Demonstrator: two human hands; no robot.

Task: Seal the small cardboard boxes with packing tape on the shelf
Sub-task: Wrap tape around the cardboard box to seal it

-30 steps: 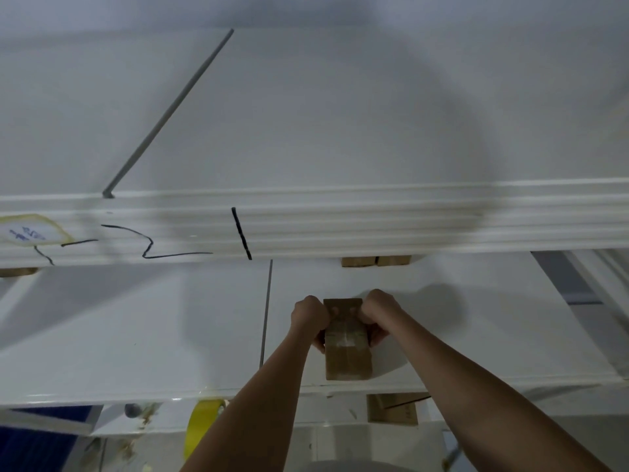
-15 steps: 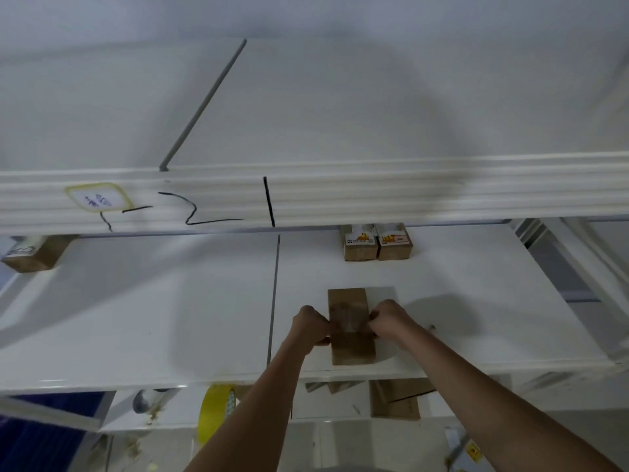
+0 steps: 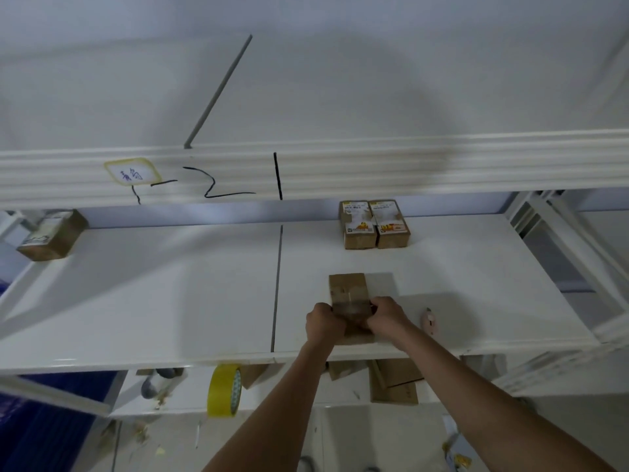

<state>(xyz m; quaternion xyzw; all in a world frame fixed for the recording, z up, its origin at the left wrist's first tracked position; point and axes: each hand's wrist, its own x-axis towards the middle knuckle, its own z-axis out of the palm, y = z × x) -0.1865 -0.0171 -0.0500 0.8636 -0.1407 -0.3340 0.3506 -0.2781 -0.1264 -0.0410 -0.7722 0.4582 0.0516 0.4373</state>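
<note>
While both hands (image 3: 354,320) clamp fingers round cardboard box (image 3: 349,296) | light, stiff, tape-slick | hold side walls.

Your view's dim and flat — soft shadows on the shelf (image 3: 170,294), motion blur on the upper beam (image 3: 442,165), edges bowed.

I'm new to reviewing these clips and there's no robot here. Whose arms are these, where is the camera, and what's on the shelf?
No machine: a person works bare-handed, filmed by a wide-angle camera on their head that looks forward and down. The left hand and right hand grip a small cardboard box from either side on a white shelf. Shiny tape appears to cross the box top. Two labelled boxes stand touching side by side at the back; another box sits far left. A yellow tape roll stands on the level below.
</note>
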